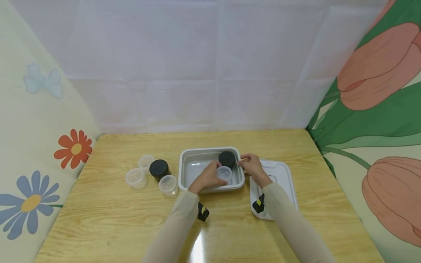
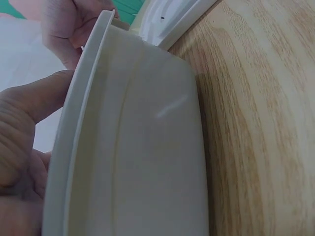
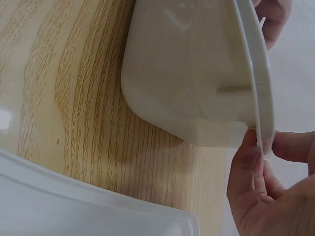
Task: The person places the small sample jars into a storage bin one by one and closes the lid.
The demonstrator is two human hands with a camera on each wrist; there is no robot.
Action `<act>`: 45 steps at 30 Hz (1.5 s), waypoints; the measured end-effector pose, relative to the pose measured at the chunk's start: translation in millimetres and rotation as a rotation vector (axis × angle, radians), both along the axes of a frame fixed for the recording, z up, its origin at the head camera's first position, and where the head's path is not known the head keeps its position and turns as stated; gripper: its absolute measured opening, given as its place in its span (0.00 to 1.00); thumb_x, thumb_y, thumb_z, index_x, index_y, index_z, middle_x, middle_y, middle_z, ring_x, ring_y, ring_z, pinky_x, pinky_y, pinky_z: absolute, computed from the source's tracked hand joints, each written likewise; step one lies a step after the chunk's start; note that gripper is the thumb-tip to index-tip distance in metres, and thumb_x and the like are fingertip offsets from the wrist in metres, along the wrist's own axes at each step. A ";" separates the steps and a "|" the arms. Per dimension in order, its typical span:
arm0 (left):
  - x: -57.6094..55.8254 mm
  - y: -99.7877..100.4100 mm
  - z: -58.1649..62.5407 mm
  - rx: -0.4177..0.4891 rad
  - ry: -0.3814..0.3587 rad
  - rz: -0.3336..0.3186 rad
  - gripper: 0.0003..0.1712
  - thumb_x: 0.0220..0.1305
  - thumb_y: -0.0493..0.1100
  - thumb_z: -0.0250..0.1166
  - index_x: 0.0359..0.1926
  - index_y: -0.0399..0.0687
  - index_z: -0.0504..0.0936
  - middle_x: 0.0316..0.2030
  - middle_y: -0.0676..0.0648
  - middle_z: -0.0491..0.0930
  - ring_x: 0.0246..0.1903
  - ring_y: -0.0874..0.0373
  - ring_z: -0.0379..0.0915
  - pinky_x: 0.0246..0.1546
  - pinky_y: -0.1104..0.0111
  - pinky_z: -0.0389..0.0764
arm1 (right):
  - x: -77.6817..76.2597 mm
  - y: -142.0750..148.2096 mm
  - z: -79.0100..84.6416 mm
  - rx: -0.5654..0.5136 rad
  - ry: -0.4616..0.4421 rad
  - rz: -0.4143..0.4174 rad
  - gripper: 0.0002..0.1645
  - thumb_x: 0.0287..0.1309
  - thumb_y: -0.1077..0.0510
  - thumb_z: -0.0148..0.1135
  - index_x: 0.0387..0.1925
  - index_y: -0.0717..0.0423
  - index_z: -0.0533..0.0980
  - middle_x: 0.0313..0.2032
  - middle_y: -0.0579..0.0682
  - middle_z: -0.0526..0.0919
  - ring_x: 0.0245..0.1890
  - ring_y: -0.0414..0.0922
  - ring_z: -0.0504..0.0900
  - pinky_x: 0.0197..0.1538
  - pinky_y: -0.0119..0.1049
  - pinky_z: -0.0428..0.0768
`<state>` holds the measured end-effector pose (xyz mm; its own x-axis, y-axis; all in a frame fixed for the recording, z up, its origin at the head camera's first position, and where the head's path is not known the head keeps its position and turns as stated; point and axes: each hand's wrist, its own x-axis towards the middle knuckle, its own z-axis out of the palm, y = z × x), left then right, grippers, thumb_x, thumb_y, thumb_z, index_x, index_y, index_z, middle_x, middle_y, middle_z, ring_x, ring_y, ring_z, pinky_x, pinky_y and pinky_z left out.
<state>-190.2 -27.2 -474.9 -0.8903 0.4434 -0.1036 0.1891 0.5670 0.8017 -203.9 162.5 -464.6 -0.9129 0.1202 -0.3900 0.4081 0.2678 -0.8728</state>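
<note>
In the head view, a light grey plastic box (image 1: 196, 168) stands on the wooden table. My left hand (image 1: 208, 178) reaches over its front rim and grips a small clear plastic cup (image 1: 224, 173) inside, at the right end. Just behind that cup, a black-lidded round container (image 1: 227, 159) sits in the back right corner. My right hand (image 1: 252, 166) pinches the box's right rim, with the thumb on one side and fingers on the other in the right wrist view. The box wall (image 2: 152, 132) hides the cup in the left wrist view.
Left of the box stand a second black-lidded container (image 1: 159, 168) and three clear cups, one a front cup (image 1: 169, 184) close to the box wall. A white lid (image 1: 279, 171) lies flat on the right, partly under my right forearm. A white cloth (image 1: 171, 65) hangs behind the table.
</note>
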 end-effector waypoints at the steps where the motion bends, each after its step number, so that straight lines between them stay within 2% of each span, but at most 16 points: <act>1: -0.4 0.1 -0.4 0.000 -0.008 0.002 0.34 0.41 0.38 0.77 0.48 0.34 0.69 0.45 0.38 0.75 0.46 0.47 0.72 0.54 0.55 0.73 | -0.3 -0.1 0.2 -0.001 -0.001 0.001 0.21 0.60 0.64 0.56 0.55 0.63 0.70 0.40 0.55 0.77 0.29 0.41 0.77 0.27 0.35 0.81; 11: -2.7 2.7 -3.6 -0.002 -0.021 -0.006 0.32 0.41 0.38 0.77 0.45 0.33 0.69 0.42 0.38 0.75 0.44 0.47 0.72 0.52 0.56 0.74 | -1.7 0.2 -0.9 -0.002 -0.011 0.009 0.21 0.61 0.63 0.56 0.56 0.63 0.69 0.42 0.56 0.77 0.31 0.43 0.78 0.28 0.35 0.81; 22: -4.3 4.4 -3.0 -0.024 -0.107 0.001 0.32 0.42 0.39 0.77 0.45 0.34 0.69 0.40 0.40 0.75 0.40 0.51 0.72 0.49 0.59 0.75 | -1.6 0.1 0.6 0.009 -0.025 0.013 0.21 0.62 0.62 0.56 0.56 0.61 0.69 0.43 0.56 0.77 0.32 0.43 0.77 0.29 0.35 0.81; 34: -2.9 3.2 -3.8 0.043 -0.118 -0.006 0.30 0.43 0.40 0.77 0.42 0.32 0.70 0.36 0.41 0.74 0.33 0.57 0.67 0.35 0.70 0.71 | 0.1 -0.5 1.6 0.006 -0.003 0.021 0.21 0.62 0.63 0.56 0.57 0.63 0.69 0.45 0.59 0.78 0.32 0.43 0.78 0.29 0.35 0.81; 45: -4.0 -5.3 0.6 0.024 -0.127 0.016 0.28 0.45 0.40 0.76 0.42 0.33 0.71 0.32 0.45 0.73 0.32 0.59 0.66 0.35 0.71 0.71 | 0.6 0.7 1.1 -0.007 0.009 0.021 0.21 0.62 0.64 0.55 0.57 0.64 0.69 0.44 0.59 0.78 0.30 0.42 0.79 0.32 0.37 0.82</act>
<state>-194.2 -32.5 -474.4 -0.8778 0.4328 -0.2051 0.0764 0.5493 0.8321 -203.4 163.2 -463.5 -0.9188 0.0981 -0.3824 0.3944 0.2701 -0.8783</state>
